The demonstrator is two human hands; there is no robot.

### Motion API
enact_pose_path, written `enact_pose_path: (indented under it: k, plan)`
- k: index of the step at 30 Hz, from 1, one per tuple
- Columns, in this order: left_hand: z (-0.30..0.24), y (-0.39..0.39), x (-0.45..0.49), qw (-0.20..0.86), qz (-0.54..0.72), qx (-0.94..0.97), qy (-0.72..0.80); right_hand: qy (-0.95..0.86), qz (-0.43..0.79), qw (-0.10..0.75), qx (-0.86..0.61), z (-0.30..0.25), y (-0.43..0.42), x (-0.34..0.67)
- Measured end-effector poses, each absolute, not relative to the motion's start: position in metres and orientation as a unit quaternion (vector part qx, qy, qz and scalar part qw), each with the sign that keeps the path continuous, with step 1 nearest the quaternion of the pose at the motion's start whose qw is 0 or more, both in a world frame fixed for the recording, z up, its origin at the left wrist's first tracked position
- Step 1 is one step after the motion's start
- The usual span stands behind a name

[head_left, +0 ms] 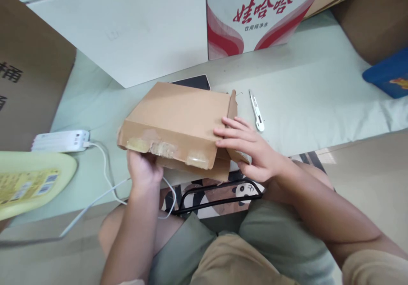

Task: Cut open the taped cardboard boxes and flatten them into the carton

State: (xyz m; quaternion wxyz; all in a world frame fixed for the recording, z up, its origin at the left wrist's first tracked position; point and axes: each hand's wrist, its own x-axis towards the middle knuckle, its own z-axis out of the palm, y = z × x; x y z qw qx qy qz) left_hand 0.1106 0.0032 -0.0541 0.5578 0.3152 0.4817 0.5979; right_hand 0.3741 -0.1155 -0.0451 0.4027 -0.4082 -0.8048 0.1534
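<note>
At the left edge of the frame, a large brown cardboard carton (pixel 35 51) printed with black characters. At lower left, a pale yellow-green rounded plastic container (pixel 63 161) with a yellow label. Just above it, a white rectangular power bank (pixel 60 141), lying on a long table (pixel 312 89) covered in pale green cloth and plugged into a thin white cable (pixel 104 166) looping toward lower centre. Across the upper left and upper centre, a big plain white box (pixel 134 25).

Left of centre, a bare left hand (pixel 143 169) beneath the near left edge of a brown cardboard box (pixel 181 110) with torn, shiny tape along its near side. Fingers hidden under the cardboard; cannot tell whether spread or pinching. In the middle of the frame, the box itself, tilted between both hands at the table's near edge. Behind it, partly covered, a flat dark rectangular device (pixel 195 82) with a pale rim. Below, a black metal bar frame (pixel 219 185) against a panda-patterned surface (pixel 244 190).

Right of centre, a bare right hand (pixel 255 149), grip spread, with fingers fanned over the box's right edge and thumb lower, by a loose flap (pixel 236 155). Above, a white carton (pixel 255 42) with red curves and red characters. Beside the hand, well clear of the fingers, a slim white utility knife (pixel 256 111) flat on the cloth. At the right edge, a blue object (pixel 387 74) with an orange figure.
</note>
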Motion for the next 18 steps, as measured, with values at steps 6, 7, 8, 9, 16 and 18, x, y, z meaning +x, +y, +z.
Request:
enact_pose_path:
  k: [6, 7, 8, 9, 16, 18]
  plan:
    - [-0.052, 0.001, 0.111, 0.575, 0.617, 0.333, 0.422, -0.823, 0.182, 0.365, -0.396, -0.055, -0.117, 0.36]
    - [-0.052, 0.002, 0.11, 0.573, 0.615, 0.328, 0.432, -0.821, 0.174, 0.373, -0.394, -0.056, -0.116, 0.358]
    - [-0.053, 0.002, 0.11, 0.573, 0.608, 0.321, 0.445, -0.818, 0.165, 0.387, -0.392, -0.055, -0.116, 0.358]
    - [-0.054, 0.003, 0.109, 0.574, 0.601, 0.316, 0.458, -0.811, 0.157, 0.406, -0.39, -0.055, -0.115, 0.358]
    - [-0.058, 0.0, 0.109, 0.523, 0.63, 0.332, 0.468, -0.61, 0.094, 0.629, -0.472, -0.058, -0.105, 0.38]
    - [-0.06, -0.001, 0.106, 0.509, 0.64, 0.34, 0.464, -0.53, 0.102, 0.668, -0.513, -0.065, -0.099, 0.389]
